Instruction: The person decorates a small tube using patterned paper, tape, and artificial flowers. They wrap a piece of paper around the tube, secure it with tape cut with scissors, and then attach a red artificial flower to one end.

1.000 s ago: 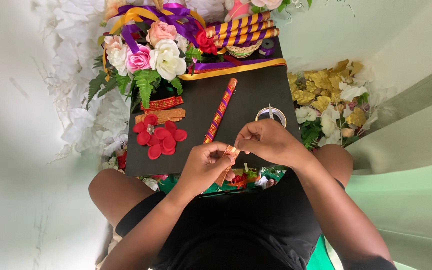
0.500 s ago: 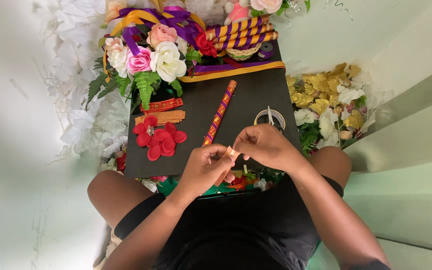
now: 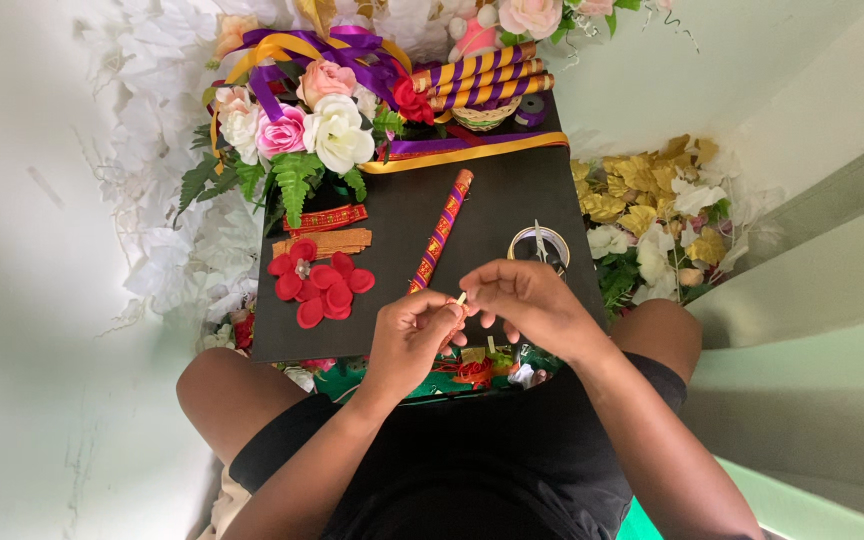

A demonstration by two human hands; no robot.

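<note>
Your left hand (image 3: 414, 335) and right hand (image 3: 527, 305) meet over the near edge of the black board (image 3: 492, 205) on your lap. Both grips are pinched shut on a small pale strip (image 3: 460, 298), held between the fingertips of the two hands. Just beyond your left hand lies a wrapped stick (image 3: 440, 232); red petals (image 3: 317, 282) sit to its left, and a tape roll (image 3: 539, 245) rests near your right hand.
</note>
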